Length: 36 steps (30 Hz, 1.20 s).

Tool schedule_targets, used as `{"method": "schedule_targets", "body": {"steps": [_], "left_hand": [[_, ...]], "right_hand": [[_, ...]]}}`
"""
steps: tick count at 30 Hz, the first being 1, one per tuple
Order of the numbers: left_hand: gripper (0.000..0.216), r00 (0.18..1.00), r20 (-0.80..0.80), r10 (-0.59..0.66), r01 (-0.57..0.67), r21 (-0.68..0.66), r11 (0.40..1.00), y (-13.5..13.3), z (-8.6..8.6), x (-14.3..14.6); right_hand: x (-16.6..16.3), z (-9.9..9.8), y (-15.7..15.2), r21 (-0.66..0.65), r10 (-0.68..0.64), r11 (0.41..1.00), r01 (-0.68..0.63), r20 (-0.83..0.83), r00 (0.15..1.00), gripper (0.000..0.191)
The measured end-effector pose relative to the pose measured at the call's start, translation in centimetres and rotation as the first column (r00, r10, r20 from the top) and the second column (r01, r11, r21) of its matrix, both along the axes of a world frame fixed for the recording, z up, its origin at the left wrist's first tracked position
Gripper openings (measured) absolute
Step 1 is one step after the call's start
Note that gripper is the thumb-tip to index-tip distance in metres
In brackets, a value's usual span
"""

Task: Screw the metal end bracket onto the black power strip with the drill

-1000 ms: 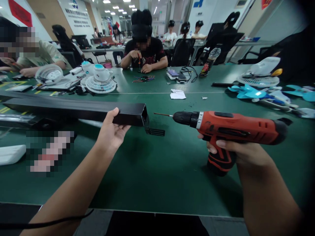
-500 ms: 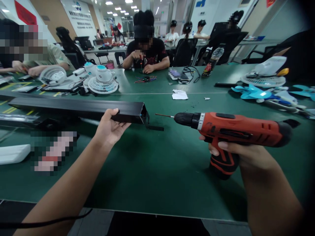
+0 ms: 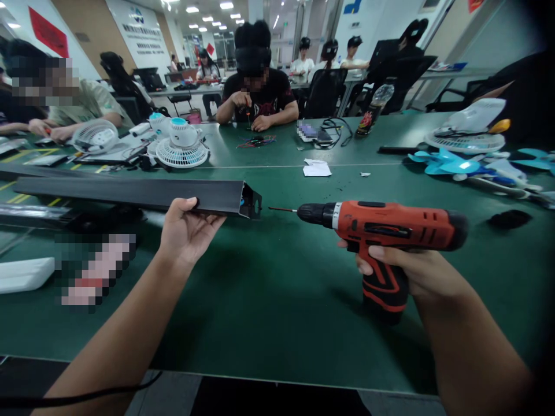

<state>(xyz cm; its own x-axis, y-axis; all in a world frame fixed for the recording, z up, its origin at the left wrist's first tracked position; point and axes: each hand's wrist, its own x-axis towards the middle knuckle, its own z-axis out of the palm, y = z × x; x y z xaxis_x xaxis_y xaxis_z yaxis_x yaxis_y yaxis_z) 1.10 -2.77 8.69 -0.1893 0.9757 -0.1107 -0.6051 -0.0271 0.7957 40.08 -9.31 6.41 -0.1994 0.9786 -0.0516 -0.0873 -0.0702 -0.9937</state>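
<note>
Rolled since the earlier frame, our black square tube now shows the hole in its end bracket, and the cordless drill has shifted left. We grip the tube's bracketed end over the bench in our left hand and the drill in our right hand. For control, we should keep the bit, just short of the bracket, level and aligned.

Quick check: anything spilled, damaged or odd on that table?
Dark specks lie scattered on the green table beyond the red drill, near torn-looking white paper; they look like stray debris, though too small to identify. The black tube and the drill show no obvious damage.
</note>
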Motion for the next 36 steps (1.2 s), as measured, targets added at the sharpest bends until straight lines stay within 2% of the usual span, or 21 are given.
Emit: {"method": "schedule_targets", "body": {"steps": [6, 13, 21, 26, 36], "left_hand": [[0.026, 0.999, 0.040, 0.000, -0.001, 0.005, 1.000, -0.27, -0.53, 0.37], [0.022, 0.994, 0.105, -0.011, 0.007, 0.044, 0.999, -0.33, -0.30, 0.60], [0.023, 0.996, 0.085, -0.001, -0.003, 0.040, 0.999, -0.59, -0.68, 0.64], [0.024, 0.997, 0.081, -0.001, -0.003, 0.054, 0.999, -0.58, -0.79, 0.55], [0.032, 0.998, 0.060, 0.022, -0.025, 0.042, 0.999, -0.90, -0.78, 0.97]], "right_hand": [[-0.10, -0.44, 0.17, -0.008, 0.024, 1.000, -0.024, -0.029, 0.999, 0.042], [-0.16, -0.82, 0.38, 0.015, 0.000, 1.000, 0.001, -0.066, 0.998, 0.048], [-0.19, -1.08, 0.36, 0.069, 0.017, 0.998, -0.011, -0.099, 0.995, 0.042], [-0.32, -0.92, 0.35, 0.053, 0.010, 0.999, -0.005, -0.104, 0.995, 0.043], [-0.49, -1.03, 0.50, 0.141, 0.053, 0.989, -0.043, -0.068, 0.996, 0.038]]}}
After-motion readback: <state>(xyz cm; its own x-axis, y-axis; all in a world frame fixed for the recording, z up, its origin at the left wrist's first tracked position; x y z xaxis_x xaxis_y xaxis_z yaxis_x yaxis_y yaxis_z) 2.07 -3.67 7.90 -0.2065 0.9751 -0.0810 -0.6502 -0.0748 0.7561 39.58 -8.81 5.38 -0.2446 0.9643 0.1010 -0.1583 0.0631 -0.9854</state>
